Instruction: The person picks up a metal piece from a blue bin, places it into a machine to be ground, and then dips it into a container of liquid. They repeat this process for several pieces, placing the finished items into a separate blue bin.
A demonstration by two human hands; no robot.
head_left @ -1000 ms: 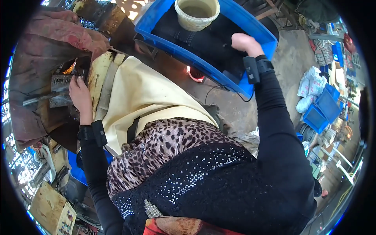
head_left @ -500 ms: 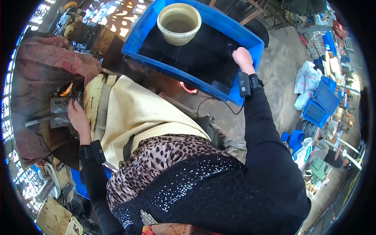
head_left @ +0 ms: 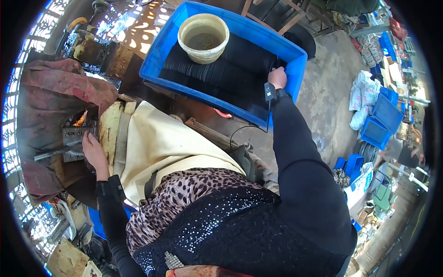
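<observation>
A workshop, rough and crowded, where I work beside fire.
On my left, a small orange flame [head_left: 80,118] burns just above a grimy grey metal block [head_left: 78,137], near a soot-darkened reddish cloth [head_left: 64,78]; a plain cream protective sheet [head_left: 168,134] covers my lap; ahead stands a blue rectangular plastic bin [head_left: 293,71] packed with thin black pieces [head_left: 221,78]; rightward, stained grey concrete floor [head_left: 330,74] leads to bulging white sacks [head_left: 362,94].

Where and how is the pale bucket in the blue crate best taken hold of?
Probably by the right side of its rim, coming from above and the right. The bucket stands upright with a round, open mouth; that side faces the right hand, while its far side appears close to the crate's wall.
</observation>
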